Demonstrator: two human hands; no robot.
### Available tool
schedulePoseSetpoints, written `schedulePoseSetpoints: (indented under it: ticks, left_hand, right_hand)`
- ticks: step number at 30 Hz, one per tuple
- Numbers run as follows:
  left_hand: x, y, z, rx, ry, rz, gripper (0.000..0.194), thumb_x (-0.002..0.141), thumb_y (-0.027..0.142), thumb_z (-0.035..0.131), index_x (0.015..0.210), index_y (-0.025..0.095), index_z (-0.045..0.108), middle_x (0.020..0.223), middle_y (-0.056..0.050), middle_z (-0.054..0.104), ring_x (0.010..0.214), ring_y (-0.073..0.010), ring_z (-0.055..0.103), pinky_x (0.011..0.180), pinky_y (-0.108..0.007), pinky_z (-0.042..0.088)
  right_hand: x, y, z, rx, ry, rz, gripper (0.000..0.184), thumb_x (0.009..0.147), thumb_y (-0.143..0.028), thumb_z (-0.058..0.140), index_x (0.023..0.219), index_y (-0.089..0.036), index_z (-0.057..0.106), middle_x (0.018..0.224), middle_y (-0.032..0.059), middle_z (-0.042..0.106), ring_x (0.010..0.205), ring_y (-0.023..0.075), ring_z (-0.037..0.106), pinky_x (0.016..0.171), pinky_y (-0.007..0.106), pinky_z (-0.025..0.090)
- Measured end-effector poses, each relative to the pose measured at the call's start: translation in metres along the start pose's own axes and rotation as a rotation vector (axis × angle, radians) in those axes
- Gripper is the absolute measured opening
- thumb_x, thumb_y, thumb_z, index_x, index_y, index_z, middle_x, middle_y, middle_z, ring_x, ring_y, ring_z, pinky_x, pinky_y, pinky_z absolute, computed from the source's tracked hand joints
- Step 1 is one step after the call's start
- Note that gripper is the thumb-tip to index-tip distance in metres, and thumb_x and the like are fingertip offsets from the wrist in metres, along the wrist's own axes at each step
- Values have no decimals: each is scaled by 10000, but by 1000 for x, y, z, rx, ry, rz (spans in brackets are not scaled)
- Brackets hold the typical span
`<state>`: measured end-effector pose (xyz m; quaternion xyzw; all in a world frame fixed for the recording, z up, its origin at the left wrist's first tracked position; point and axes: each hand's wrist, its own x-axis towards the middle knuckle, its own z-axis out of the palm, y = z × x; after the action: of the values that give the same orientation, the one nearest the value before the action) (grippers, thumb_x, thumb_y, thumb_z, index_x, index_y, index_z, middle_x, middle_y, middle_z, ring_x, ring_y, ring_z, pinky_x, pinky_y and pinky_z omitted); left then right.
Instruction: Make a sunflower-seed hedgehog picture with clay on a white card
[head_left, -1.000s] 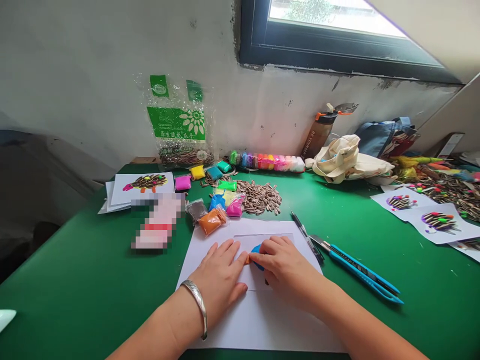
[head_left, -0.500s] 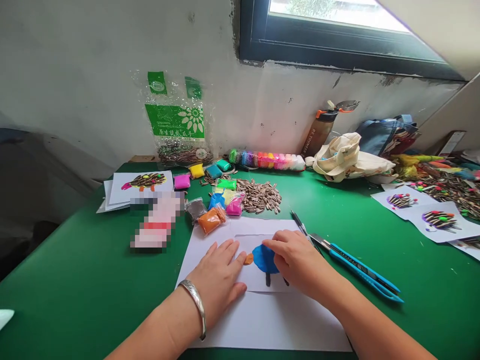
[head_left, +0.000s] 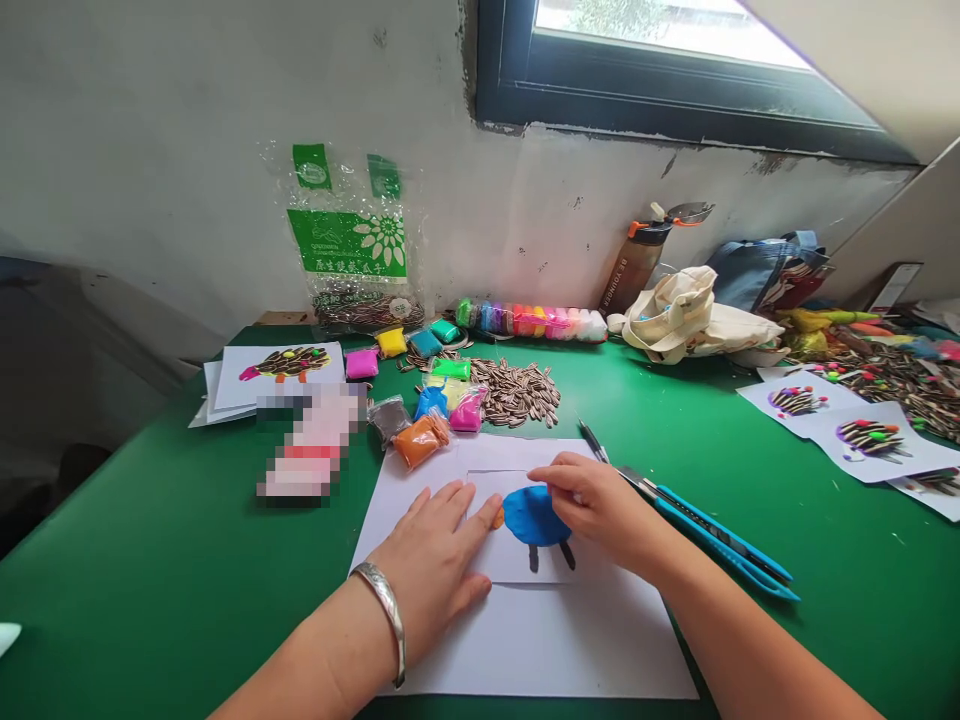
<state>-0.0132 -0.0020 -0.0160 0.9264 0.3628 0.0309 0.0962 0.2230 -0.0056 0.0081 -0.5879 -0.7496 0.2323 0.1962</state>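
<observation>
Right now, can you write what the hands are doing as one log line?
left hand: on white paper, fingertip at orange piece | right hand: at blue shape | two dark strips: below blue shape

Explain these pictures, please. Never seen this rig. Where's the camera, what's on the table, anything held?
There's no machine: it's a person's two bare hands. One head-worn camera, looking forward and down, takes every picture. On the green table lie a large white sheet, seeds, colored packets, a pen and a blue cutter. The left hand lies flat, fingers by an orange piece. The right hand is at a blue shape. Nothing visibly held; the right palm is hidden.
</observation>
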Motion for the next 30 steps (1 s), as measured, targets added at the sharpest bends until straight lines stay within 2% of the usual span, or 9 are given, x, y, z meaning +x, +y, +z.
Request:
schedulePoseSetpoints:
  ticks: [4, 7, 11, 15, 20, 24, 30]
  left_hand:
    - [0, 2, 2, -3, -20, -27, 724, 712, 248, 705, 1367, 308, 405, 1421, -148, 418, 1321, -363, 340, 1031, -594, 322]
    - [1, 4, 1, -14, -83, -64, 706, 727, 272, 696, 1371, 302, 409, 1445, -155, 385, 1345, -368, 295, 1045, -602, 287]
    - [2, 4, -9, -43, -161, -85, 695, 758, 276, 660, 1392, 312, 375, 1477, -134, 341, 1369, -349, 248, 1071, -583, 250]
    - [0, -1, -20, -109, -167, -53, 745, 776, 282, 638, 1432, 322, 289, 1465, -108, 367, 1357, -319, 288, 1085, -537, 271]
    - [-1, -3, -18, -114, -212, -62, 755, 729, 344, 686, 1401, 372, 343, 1483, -110, 333, 1362, -380, 245, 1057, -601, 265]
    - [-2, 0, -18, -107, -232, -79, 712, 738, 373, 680, 1384, 367, 381, 1498, -98, 308, 1375, -376, 212, 1066, -604, 243]
    - [-2, 2, -32, -125, -216, -94, 806, 725, 352, 715, 1417, 383, 302, 1455, -98, 381, 1354, -346, 285, 1062, -552, 301]
  right_hand:
    - [1, 9, -5, 103, 67, 43, 351, 805, -93, 446, 1009, -204, 709, 827, 28, 635, 752, 141, 580, 668, 242, 441]
    - [2, 13, -5, 87, 38, 72, 335, 810, -108, 448, 976, -214, 719, 826, 25, 641, 767, 150, 579, 653, 244, 431]
    - [4, 14, -1, 68, -4, 83, 320, 810, -117, 449, 937, -227, 721, 822, 18, 639, 773, 151, 575, 658, 241, 418]
    - [4, 17, 1, 67, 0, 76, 314, 812, -116, 449, 938, -226, 715, 828, 16, 634, 776, 146, 569, 679, 240, 412]
    - [5, 18, 0, 57, -18, 63, 304, 817, -116, 447, 906, -235, 713, 803, 14, 616, 755, 144, 554, 665, 242, 399]
    - [6, 16, 0, 44, -19, 62, 294, 824, -119, 448, 896, -226, 712, 794, 20, 612, 752, 147, 546, 666, 248, 394]
    - [5, 16, 0, 39, -21, 55, 301, 830, -120, 442, 912, -228, 711, 792, 18, 605, 743, 141, 543, 655, 241, 392]
